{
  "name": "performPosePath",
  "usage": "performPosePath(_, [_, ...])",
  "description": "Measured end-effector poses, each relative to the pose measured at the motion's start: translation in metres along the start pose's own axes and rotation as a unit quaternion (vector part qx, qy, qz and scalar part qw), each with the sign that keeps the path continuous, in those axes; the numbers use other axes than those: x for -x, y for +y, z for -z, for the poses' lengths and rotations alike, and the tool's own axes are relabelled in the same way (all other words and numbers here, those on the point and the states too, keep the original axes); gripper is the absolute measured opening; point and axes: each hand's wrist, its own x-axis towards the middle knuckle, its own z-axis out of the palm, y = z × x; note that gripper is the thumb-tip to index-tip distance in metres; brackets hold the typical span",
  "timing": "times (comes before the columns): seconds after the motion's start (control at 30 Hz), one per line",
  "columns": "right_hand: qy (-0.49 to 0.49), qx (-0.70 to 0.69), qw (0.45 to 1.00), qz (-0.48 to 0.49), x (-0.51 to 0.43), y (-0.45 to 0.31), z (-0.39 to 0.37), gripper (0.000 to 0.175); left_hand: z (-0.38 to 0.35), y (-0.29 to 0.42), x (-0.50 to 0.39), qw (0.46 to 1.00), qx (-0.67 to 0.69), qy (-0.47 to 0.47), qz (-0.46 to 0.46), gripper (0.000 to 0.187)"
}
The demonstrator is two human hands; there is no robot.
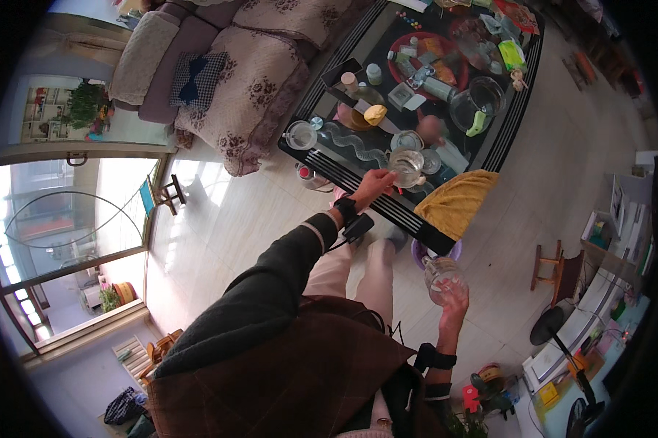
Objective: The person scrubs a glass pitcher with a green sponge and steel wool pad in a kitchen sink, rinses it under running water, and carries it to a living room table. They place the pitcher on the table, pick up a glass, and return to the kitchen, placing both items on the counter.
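Note:
My left hand reaches to the near edge of a dark glass-topped coffee table. Its fingers pinch the side of a clear glass cup there. Beyond the table's near right corner, my right hand grips a clear glass jug, tilted above the floor. Just under the jug's mouth, a purple bin is partly hidden by the table corner. A mustard-yellow cloth drapes over that corner, between my hands.
A glass mug, white bottle, red tray and large glass pitcher crowd the table. A red-topped flask stands on the floor by the table's left corner. A covered sofa lies left; a small wooden stool stands right.

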Motion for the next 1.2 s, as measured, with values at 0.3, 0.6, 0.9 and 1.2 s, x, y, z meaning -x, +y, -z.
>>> performPosePath(0.3, [-0.069,-0.017,0.997,-0.004,0.004,0.01,-0.052,0.062,0.135,-0.009,0.037,0.993,0.013,0.111,0.025,0.027])
performPosePath(0.6, [-0.1,-0.032,0.994,-0.011,0.015,0.03,-0.094,0.066,0.258,-0.016,0.034,0.964,-0.074,0.247,0.069,0.026])
performPosePath(0.9, [-0.095,-0.015,0.995,0.001,0.033,0.047,-0.114,0.067,0.303,-0.001,0.011,0.927,-0.213,0.29,0.105,0.025])
performPosePath(1.2, [-0.064,-0.016,0.998,0.015,0.05,0.06,-0.12,0.067,0.324,-0.009,0.0,0.923,-0.245,0.275,0.111,0.027])
